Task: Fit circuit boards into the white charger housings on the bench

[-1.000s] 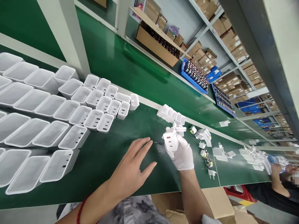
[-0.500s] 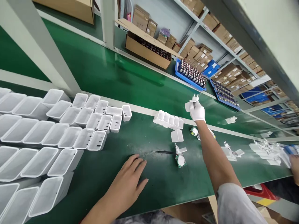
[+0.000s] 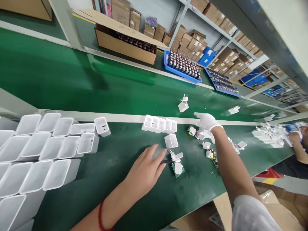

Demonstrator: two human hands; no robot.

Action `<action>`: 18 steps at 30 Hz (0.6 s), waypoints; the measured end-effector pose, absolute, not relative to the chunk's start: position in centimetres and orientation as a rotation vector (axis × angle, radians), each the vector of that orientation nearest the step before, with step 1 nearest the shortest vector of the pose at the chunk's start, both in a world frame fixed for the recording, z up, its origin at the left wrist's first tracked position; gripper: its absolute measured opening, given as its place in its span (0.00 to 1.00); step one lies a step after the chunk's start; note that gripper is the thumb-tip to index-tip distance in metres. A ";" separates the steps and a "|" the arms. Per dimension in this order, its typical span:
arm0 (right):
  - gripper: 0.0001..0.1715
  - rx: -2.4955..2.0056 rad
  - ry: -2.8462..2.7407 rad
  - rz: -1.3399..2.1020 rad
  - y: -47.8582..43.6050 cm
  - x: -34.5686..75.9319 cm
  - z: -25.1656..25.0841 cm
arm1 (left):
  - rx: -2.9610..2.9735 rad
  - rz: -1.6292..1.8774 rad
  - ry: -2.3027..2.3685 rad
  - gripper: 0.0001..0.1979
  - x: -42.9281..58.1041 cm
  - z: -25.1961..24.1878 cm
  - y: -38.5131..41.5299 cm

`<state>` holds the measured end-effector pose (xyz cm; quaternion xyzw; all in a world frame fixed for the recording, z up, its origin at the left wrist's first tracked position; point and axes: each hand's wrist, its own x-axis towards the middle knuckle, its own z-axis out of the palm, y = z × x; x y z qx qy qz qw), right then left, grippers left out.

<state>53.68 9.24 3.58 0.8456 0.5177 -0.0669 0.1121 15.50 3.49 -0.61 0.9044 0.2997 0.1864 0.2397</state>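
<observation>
My bare left hand (image 3: pixel 145 171) is over the bench with its fingers apart. Its fingertips partly cover a thin black tool (image 3: pixel 165 161), beside a green circuit board (image 3: pixel 178 169) with a white round part and a white plug piece (image 3: pixel 176 156) at its edge. My right hand (image 3: pixel 207 122), in a white glove, reaches forward with fingers stretched out and nothing seen in them. Left of it, a white plug adapter (image 3: pixel 183 106) stands on the green strip, prongs up. Below the glove lie white pieces (image 3: pixel 204 134) and a small board (image 3: pixel 192 130).
Rows of open white cases (image 3: pixel 51 147) fill the left side. A short row of white cases (image 3: pixel 159 124) and a single case (image 3: pixel 171 141) stand mid-bench. Behind are a cardboard box (image 3: pixel 126 49) and blue trays (image 3: pixel 184 65). A co-worker's arm (image 3: pixel 300 150) is at far right.
My right hand has let go of the plug adapter, leaving it on the green strip, and has drawn back. My left hand has moved right to the black tool. The view has shifted.
</observation>
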 end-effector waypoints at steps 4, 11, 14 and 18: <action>0.39 2.292 1.556 -0.260 5.2 53.0 2.4 | 2.543 0.460 0.811 0.20 20.2 -0.8 4.4; 0.33 2.348 1.671 -0.129 3.2 51.2 1.6 | 2.522 0.479 0.929 0.09 22.9 -2.8 4.7; 0.36 2.450 1.843 -0.086 2.1 50.2 3.2 | 2.492 0.529 0.929 0.06 22.4 -2.8 4.6; 0.36 2.494 2.151 -0.177 0.0 47.9 5.6 | 2.423 0.607 0.927 0.06 19.7 -1.5 4.0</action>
